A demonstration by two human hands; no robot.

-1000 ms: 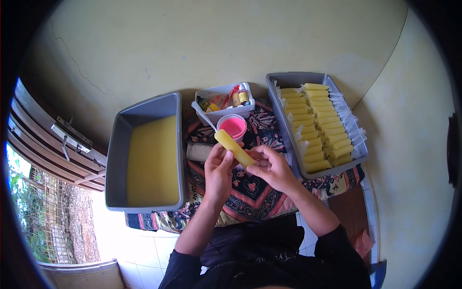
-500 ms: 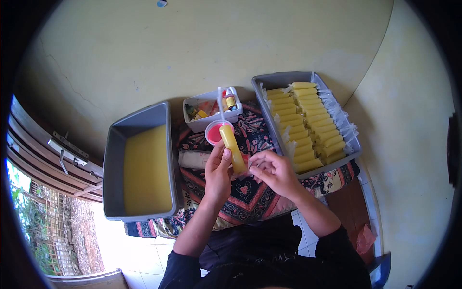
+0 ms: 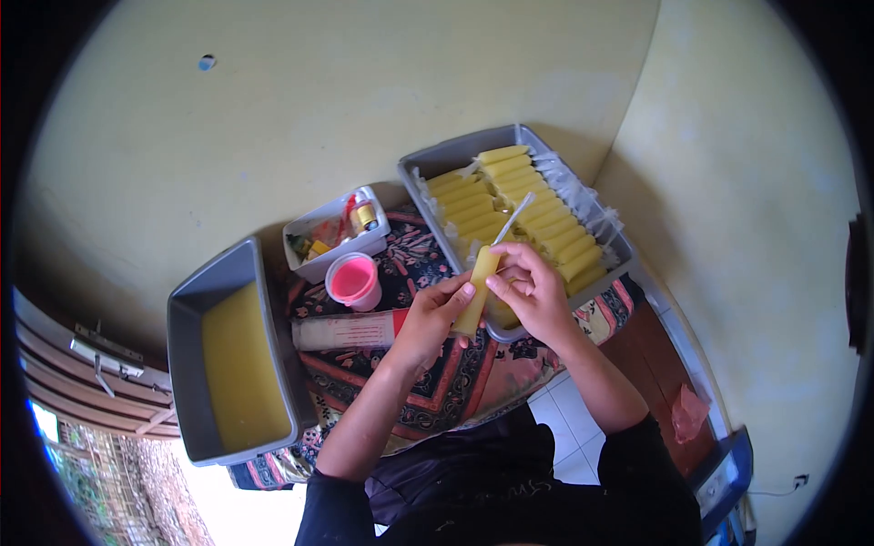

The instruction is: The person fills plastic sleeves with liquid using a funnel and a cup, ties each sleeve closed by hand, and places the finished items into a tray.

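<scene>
A slim plastic bag filled with yellow liquid (image 3: 480, 293) is tilted between my hands, its twisted clear end pointing up and to the right. My left hand (image 3: 433, 320) is wrapped round its lower part, thumb on the front. Higher up, my right hand (image 3: 535, 296) grips the bag's right side with thumb and fingers; some fingertips are hidden. Just behind it, a grey tub (image 3: 455, 143) holds rows of similar filled yellow bags with clear ends.
At left stands a grey tub (image 3: 214, 289) of yellow liquid. Between the tubs are a pink-lined cup (image 3: 353, 282), a white basket (image 3: 317, 266) with small bottles, and a clear packet (image 3: 339, 333) on patterned cloth (image 3: 414, 387). A red plastic bag (image 3: 689, 414) lies lower right.
My hands have carried the filled bag rightward, towards the tub of bags, and its top now leans right. My right hand has moved up from its lower end. The view has turned right.
</scene>
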